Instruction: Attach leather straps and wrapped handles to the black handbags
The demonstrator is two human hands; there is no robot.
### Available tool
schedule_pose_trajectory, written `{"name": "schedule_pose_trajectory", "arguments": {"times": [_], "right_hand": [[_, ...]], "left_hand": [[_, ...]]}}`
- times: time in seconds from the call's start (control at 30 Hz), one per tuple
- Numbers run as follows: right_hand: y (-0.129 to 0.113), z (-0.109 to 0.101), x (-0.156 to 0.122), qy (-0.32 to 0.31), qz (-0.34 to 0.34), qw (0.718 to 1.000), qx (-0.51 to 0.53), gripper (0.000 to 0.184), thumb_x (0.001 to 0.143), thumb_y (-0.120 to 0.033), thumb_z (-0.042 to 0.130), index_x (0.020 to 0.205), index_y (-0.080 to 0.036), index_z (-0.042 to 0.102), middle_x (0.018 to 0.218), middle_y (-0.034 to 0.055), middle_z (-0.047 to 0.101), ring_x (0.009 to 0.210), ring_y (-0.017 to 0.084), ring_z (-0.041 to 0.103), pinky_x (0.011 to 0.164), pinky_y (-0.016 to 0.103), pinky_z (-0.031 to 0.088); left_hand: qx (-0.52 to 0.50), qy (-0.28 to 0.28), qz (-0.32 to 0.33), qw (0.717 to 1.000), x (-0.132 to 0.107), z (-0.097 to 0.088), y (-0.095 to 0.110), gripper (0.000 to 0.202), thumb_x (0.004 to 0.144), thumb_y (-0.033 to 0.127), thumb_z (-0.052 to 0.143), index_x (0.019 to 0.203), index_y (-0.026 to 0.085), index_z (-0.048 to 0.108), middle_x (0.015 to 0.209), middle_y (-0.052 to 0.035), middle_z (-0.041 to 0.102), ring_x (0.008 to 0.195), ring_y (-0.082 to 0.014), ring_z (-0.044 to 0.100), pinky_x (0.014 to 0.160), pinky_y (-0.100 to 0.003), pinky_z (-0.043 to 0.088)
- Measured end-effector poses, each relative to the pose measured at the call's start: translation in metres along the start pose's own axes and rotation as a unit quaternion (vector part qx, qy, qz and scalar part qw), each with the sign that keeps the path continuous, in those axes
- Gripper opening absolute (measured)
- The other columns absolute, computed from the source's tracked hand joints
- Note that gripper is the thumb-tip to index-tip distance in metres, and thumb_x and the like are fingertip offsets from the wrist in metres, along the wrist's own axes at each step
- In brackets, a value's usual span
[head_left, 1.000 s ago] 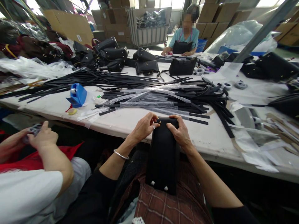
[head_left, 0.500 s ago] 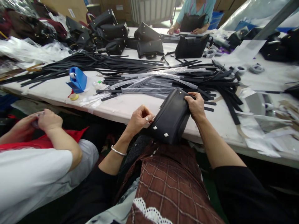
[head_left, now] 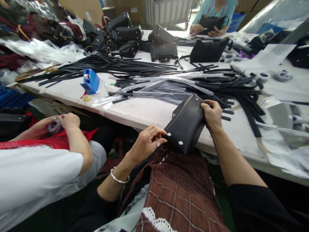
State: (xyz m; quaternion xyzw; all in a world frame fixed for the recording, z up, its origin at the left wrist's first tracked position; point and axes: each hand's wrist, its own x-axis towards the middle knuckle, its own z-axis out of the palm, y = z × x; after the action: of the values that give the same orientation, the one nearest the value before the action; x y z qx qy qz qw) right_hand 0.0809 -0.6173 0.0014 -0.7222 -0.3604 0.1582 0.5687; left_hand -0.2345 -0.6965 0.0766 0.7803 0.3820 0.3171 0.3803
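A black leather handbag [head_left: 187, 124] lies tilted over the near edge of the white table [head_left: 145, 112], its base with small metal studs facing me. My right hand [head_left: 212, 113] is closed round its upper right end. My left hand [head_left: 147, 141] rests at the lower left corner of the bag, fingers curled and touching its base near the studs. A silver bangle [head_left: 118, 178] is on my left wrist.
A heap of black straps [head_left: 169, 83], some in clear plastic sleeves, covers the table behind the bag. A blue tape dispenser [head_left: 91, 81] stands at left. Finished black bags [head_left: 164, 51] sit further back. A co-worker's hands [head_left: 62, 124] work at my left; another person sits across.
The bag went from standing upright on my lap to lying tilted on the table edge, base toward me. My left hand slid down to its base; my right hand holds the top end.
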Motion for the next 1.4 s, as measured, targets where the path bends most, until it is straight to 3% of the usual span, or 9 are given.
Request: {"name": "schedule_pose_trajectory", "arguments": {"times": [0.23,0.37,0.47,0.67,0.77,0.93,1.03,1.2,1.4], "right_hand": [[-0.012,-0.001,-0.01,0.001,-0.02,1.0,-0.02,0.035,0.07,-0.034,0.065,0.1,-0.018,0.069,0.094,0.0044,0.065,0.087,0.021,0.058,0.089,0.039,0.046],[-0.017,-0.001,-0.013,0.002,-0.026,0.999,-0.029,0.034,0.07,-0.034,0.064,0.1,-0.018,0.068,0.096,0.0047,0.065,0.088,0.02,0.057,0.09,0.039,0.044],[-0.019,0.0,-0.014,0.003,-0.023,0.999,-0.031,0.035,0.07,-0.035,0.063,0.1,-0.018,0.068,0.096,0.0049,0.065,0.089,0.021,0.057,0.089,0.039,0.044],[-0.025,0.002,-0.016,0.003,-0.021,0.999,-0.03,0.034,0.069,-0.034,0.064,0.098,-0.017,0.068,0.094,0.0043,0.064,0.087,0.02,0.056,0.09,0.039,0.044],[-0.026,0.002,-0.016,0.002,-0.016,1.0,-0.026,0.034,0.069,-0.034,0.064,0.098,-0.018,0.068,0.094,0.0039,0.064,0.087,0.02,0.056,0.09,0.039,0.044],[-0.025,0.001,-0.015,0.001,-0.013,1.0,-0.028,0.034,0.069,-0.034,0.064,0.098,-0.018,0.068,0.096,0.0043,0.065,0.09,0.021,0.057,0.091,0.039,0.044],[-0.026,0.001,-0.016,0.006,-0.019,0.999,-0.034,0.033,0.07,-0.034,0.064,0.098,-0.018,0.068,0.097,0.0046,0.066,0.091,0.021,0.057,0.09,0.039,0.043],[-0.026,0.001,-0.017,0.003,-0.014,1.0,-0.026,0.033,0.07,-0.033,0.064,0.098,-0.017,0.068,0.098,0.0047,0.066,0.091,0.021,0.058,0.089,0.038,0.043],[-0.028,0.002,-0.018,0.009,-0.013,1.0,-0.024,0.032,0.07,-0.033,0.064,0.097,-0.018,0.068,0.097,0.0045,0.065,0.091,0.022,0.057,0.09,0.04,0.043]], "left_hand": [[0.098,-0.156,0.052,0.982,0.027,-0.006,-0.005,0.013,0.087,0.018,0.058,0.099,0.022,0.06,0.086,0.0004,0.054,0.076,-0.0128,0.053,0.072,-0.026,0.043],[0.138,-0.246,0.098,0.954,0.042,-0.013,-0.007,0.01,0.088,0.015,0.054,0.094,0.022,0.058,0.091,-0.0001,0.055,0.078,-0.0132,0.054,0.072,-0.026,0.041],[0.165,-0.283,0.127,0.936,0.048,-0.016,-0.008,0.013,0.087,0.013,0.052,0.093,0.023,0.059,0.089,-0.0001,0.053,0.075,-0.0128,0.053,0.068,-0.025,0.039],[0.163,-0.287,0.136,0.934,0.047,-0.022,-0.012,0.015,0.087,0.006,0.046,0.088,0.019,0.053,0.087,-0.0006,0.052,0.073,-0.012,0.05,0.068,-0.026,0.039],[0.111,-0.248,0.104,0.957,0.038,-0.022,-0.02,0.012,0.088,0.007,0.048,0.09,0.019,0.049,0.09,-0.0013,0.054,0.08,-0.0127,0.053,0.074,-0.026,0.042],[0.072,-0.174,0.068,0.98,0.025,-0.017,-0.028,0.012,0.088,0.016,0.059,0.096,0.019,0.05,0.087,0.0006,0.052,0.078,-0.0126,0.051,0.072,-0.026,0.043],[0.083,-0.183,0.083,0.976,0.028,-0.013,-0.024,0.013,0.089,0.018,0.058,0.101,0.019,0.053,0.088,0.0009,0.052,0.077,-0.0117,0.051,0.072,-0.025,0.042],[0.126,-0.22,0.12,0.96,0.04,-0.013,-0.019,0.006,0.089,0.014,0.056,0.091,0.018,0.052,0.09,0.0004,0.053,0.077,-0.0113,0.052,0.072,-0.025,0.042],[0.188,-0.206,0.147,0.949,0.037,-0.01,-0.028,0.006,0.091,0.014,0.051,0.089,0.018,0.048,0.088,-0.0015,0.052,0.075,-0.0132,0.05,0.069,-0.027,0.041]]}}
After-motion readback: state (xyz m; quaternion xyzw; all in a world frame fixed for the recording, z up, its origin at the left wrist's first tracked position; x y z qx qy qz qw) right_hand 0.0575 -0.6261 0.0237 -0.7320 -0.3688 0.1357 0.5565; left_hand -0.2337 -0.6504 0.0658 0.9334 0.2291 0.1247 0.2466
